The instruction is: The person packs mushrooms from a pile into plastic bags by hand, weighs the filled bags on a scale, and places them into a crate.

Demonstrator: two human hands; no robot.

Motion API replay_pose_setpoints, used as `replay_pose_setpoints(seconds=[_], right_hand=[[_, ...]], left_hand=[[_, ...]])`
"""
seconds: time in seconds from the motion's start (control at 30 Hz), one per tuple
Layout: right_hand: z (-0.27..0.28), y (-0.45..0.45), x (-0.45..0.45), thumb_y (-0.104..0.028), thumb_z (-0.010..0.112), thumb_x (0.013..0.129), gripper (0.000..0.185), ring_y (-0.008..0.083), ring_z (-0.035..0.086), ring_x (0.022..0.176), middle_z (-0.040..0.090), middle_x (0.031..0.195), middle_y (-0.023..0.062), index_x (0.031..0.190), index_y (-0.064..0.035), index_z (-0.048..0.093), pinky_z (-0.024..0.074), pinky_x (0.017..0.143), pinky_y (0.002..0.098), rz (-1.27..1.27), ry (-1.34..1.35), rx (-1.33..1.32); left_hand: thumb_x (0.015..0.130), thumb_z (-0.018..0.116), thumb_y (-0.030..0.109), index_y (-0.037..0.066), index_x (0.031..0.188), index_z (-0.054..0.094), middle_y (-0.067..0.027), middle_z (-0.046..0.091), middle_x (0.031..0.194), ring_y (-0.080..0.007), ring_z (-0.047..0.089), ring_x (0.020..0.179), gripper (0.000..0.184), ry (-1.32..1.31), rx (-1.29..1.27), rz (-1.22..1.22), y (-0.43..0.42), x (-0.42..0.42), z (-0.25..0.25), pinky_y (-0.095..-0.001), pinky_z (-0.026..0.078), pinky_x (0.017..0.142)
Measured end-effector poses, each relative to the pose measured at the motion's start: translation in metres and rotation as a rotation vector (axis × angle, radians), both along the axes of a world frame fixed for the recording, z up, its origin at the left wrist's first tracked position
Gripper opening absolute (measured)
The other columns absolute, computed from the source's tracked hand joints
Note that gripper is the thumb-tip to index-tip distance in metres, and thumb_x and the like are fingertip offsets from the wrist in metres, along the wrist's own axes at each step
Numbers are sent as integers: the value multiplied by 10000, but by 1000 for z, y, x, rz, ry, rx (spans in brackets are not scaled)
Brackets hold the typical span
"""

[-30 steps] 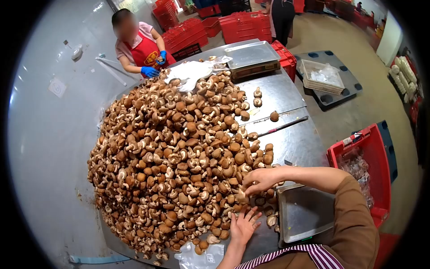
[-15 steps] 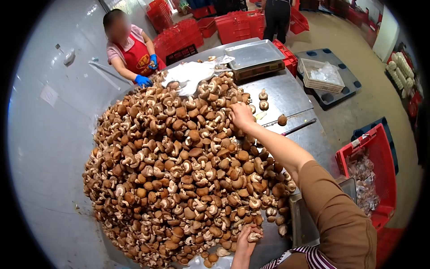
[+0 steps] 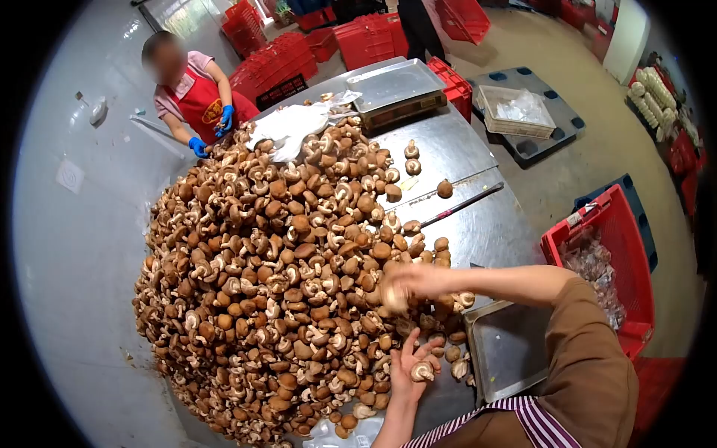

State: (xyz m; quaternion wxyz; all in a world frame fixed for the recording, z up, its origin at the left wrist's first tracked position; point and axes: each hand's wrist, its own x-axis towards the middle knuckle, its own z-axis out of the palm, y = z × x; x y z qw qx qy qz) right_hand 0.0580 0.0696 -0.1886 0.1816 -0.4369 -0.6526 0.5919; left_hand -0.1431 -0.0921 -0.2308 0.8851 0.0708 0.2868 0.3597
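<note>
A small mushroom lay in the palm of the left hand, its pale underside and stem turned up toward the camera, so its long axis looked foreshortened; the visible fingers of that hand stood apart, pointing toward the pile. Just above, the right hand was blurred, its fingers seemingly together on a pale mushroom, smeared too much to tell which way its stem pointed. Both hands were over the near right edge of the mushroom pile, whose caps and stems faced every way. A metal tray sat beside them under the right forearm. Farther along the tabletop, a thin rod slanted up to the right, and a scale stood near a white bag. Beyond the pile, a co-worker wore blue gloves. A red crate held clear packets.
</note>
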Motion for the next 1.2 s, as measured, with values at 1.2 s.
replay_pose_setpoints(seconds=[1.2], right_hand=[[-60,44,51,-236,557,969,358,168,602,971,678,1060,85,1269,-54,629,470,913,312,-584,163,42]], left_hand=[[999,547,349,61,1420,401,-234,533,1339,-433,577,1187,531,133,83,-85,-13,-4,-15,-497,600,838]])
